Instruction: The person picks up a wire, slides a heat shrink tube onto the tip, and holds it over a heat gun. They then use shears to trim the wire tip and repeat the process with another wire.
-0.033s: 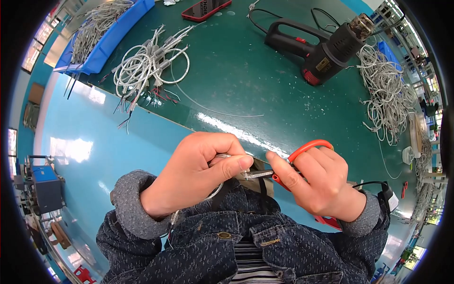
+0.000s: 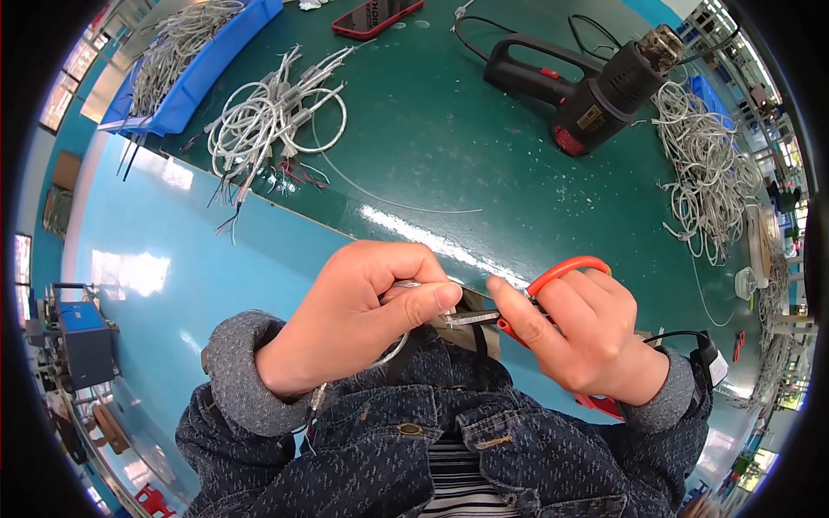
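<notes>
My left hand (image 2: 358, 315) is closed, thumb and forefinger pinching a whitish cable (image 2: 399, 350). The cable hangs below the hand, and its stripped end with thin wires (image 2: 313, 423) shows beside my left cuff. In my right hand (image 2: 583, 332) is a pair of red-handled scissors (image 2: 561, 269), with fingers wrapped around the handles. Its narrow metal tips point left and meet the short cable end at my left thumb. Whether the blades press on the cable is too small to tell. Both hands are in front of my jacket, at the table's near edge.
On the green table (image 2: 449, 155) lie a bundle of pale cables (image 2: 276, 116), a black heat gun (image 2: 596, 95), a red-cased phone (image 2: 376, 17) and a large cable pile (image 2: 704, 173). A blue bin (image 2: 207, 65) at far left holds more cables.
</notes>
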The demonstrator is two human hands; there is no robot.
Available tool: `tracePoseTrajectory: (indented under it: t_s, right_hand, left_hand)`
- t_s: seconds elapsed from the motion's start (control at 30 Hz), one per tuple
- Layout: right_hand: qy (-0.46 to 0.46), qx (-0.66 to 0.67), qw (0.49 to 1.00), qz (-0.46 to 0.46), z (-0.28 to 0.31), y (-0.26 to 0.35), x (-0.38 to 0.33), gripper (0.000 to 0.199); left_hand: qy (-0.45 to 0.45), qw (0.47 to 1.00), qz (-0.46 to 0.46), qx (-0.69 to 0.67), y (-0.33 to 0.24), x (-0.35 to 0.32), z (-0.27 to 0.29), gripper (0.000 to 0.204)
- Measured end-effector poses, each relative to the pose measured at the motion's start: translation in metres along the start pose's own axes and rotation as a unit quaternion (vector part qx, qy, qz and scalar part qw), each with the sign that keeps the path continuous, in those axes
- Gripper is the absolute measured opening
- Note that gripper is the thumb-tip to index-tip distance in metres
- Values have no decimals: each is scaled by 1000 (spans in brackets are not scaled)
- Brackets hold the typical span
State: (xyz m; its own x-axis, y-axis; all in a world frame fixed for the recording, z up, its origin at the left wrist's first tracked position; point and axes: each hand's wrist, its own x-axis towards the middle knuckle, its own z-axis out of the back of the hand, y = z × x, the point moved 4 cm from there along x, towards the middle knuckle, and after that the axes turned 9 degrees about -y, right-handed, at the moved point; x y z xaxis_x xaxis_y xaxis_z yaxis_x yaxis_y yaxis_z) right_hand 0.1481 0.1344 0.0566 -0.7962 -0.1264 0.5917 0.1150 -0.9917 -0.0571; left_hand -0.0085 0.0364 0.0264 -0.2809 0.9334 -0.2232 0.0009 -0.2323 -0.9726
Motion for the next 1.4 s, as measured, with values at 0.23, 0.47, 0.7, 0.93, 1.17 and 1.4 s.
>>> tracePoseTrajectory:
  t_s: [0.23,0.47,0.7,0.93,1.17,1.4]
  right_hand:
    - [-1,-42,998,36,3,4,3,30]
    - [13,-21,1000,19,3,8,-1,40]
    - [-14,39,999,-10,-6,7,-5,42]
    - [-50,210,969,-118,-12,5,-7,40]
    - [-75,280,906,-308,-4,-11,2,40]
    - [-61,195,961,-188,-14,-2,10,41]
  left_hand:
    - [11,998,37,-41,-1,-2,0,20]
    - [26,999,3,-24,0,1,1,20]
    - [36,998,-47,-28,6,3,4,18]
    - [53,991,-115,-45,-1,4,5,16]
    - [-39,987,-155,19,5,-4,15,18]
    - [-62,982,-175,25,0,-7,18,19]
